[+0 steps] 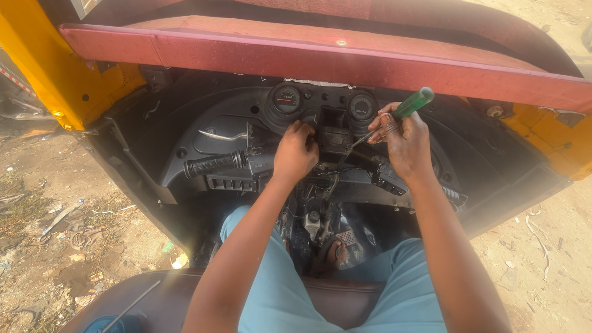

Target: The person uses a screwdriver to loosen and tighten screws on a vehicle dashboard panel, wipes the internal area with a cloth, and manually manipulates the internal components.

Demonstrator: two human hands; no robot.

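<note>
1. Two hands are seen at work inside a stripped dash (203, 132) below a red sill (320, 52); the dash cover appears to be off already, with wiring and bracket left bare at the centre.
2. The centre block (336, 139), between the two gauges (287, 98), is judged still mounted; its removal or refitting is taken as not yet finished. Which fasteners remain cannot be told.
3. The handlebar grip (213, 164) is seen at the left, untouched, just beside the left hand.
4. The left hand (296, 151) is curled closed against the left side of the block; whether a small part is pinched inside cannot be told.
5. The right hand (404, 145) is wrapped tightly round a screwdriver (407, 108), green handle up and to the right.
6. The screwdriver's shaft is angled down-left, its tip at the right edge of the block; the exact contact point is hidden.
</note>
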